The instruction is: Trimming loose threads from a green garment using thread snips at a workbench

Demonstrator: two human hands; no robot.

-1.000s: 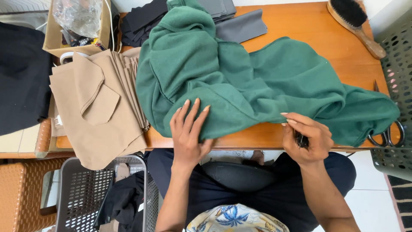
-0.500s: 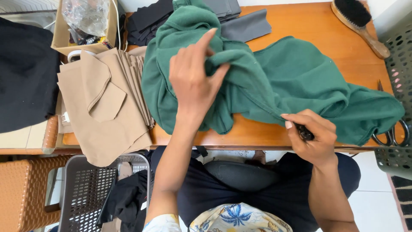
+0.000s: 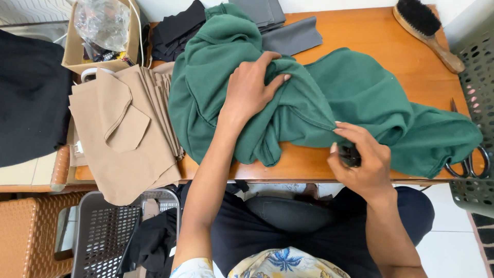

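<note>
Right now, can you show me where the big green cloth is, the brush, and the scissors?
green cloth [image 3: 360, 92]: head view, on the wide flat part right of the left hand.
brush [image 3: 419, 15]: head view, on its dark bristles.
scissors [image 3: 471, 167]: head view, on the dark handle loops at the table's right edge.

Matt green fleece garment on glossy wooden table

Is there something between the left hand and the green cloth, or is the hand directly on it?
Nothing visible stands between them. The left hand lies directly on the green cloth, its fingers gripping a fold.
</note>
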